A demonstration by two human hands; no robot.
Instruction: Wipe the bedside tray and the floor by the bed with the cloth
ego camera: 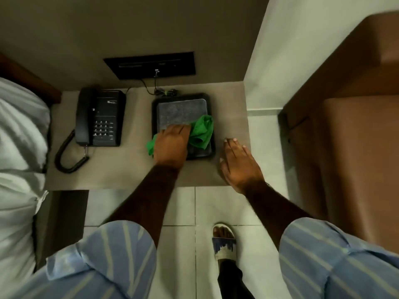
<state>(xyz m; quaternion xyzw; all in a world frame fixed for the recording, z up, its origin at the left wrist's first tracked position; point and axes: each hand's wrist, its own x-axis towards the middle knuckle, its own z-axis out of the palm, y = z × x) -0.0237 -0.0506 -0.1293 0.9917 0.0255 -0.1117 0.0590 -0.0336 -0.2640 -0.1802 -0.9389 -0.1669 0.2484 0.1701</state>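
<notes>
A black tray (154,111) with a grey mat (180,110) inside sits on the beige bedside table (129,169). My left hand (171,144) presses a green cloth (201,130) onto the tray's near half, with cloth showing on both sides of the hand. My right hand (238,162) rests flat on the table top just right of the tray, fingers apart, holding nothing. The light tiled floor (179,212) lies below the table's front edge.
A black corded telephone (100,117) stands left of the tray. A dark wall socket panel (151,65) with cables is behind it. White bedding (19,147) is at the left, a brown cabinet (345,147) at the right. My sandalled foot (223,240) is on the floor.
</notes>
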